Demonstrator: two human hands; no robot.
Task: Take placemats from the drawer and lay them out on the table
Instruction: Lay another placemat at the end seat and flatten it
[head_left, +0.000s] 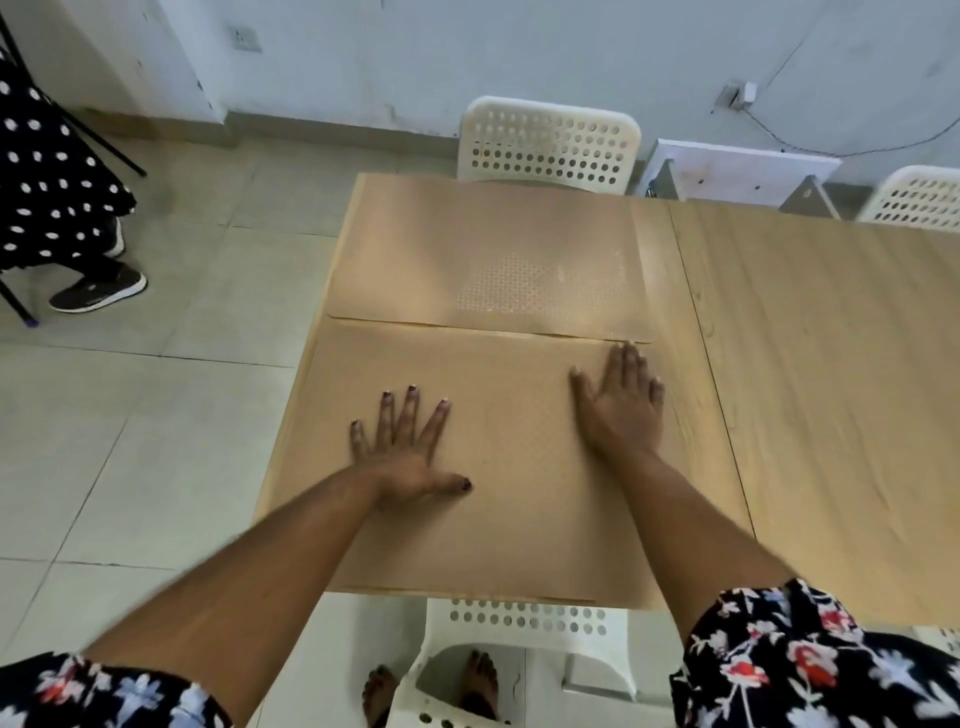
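Head view, looking down on a light wood desk (810, 364). Two tan placemats lie flat on its left end, one behind the other. The far placemat (467, 244) sits at the far edge, in front of a white perforated chair (548, 143); a patch of reflected light shows its fine dotted texture. The near placemat (509, 493) fills the space from the far one to the near desk edge; the two mats meet along a thin seam, touching or just overlapping, which of the two cannot be told. Left hand (402, 447) rests palm down on the left part of the near placemat, fingers spread, thumb out to the right; nothing grasped, grip released and flat. Right hand (621, 405) lies palm down at the mat's far right corner, fingers together and pointing away, fingertips reaching the seam; grip also released, pressing only. Both forearms are bare, with dark floral sleeves (810, 660) at the bottom corners. A second white chair (519, 634) stands tucked under the near desk edge, bare feet visible beside it on the tiled floor (156, 415). At far left, another person's polka-dot garment (47, 176) and a dark shoe (98, 293).
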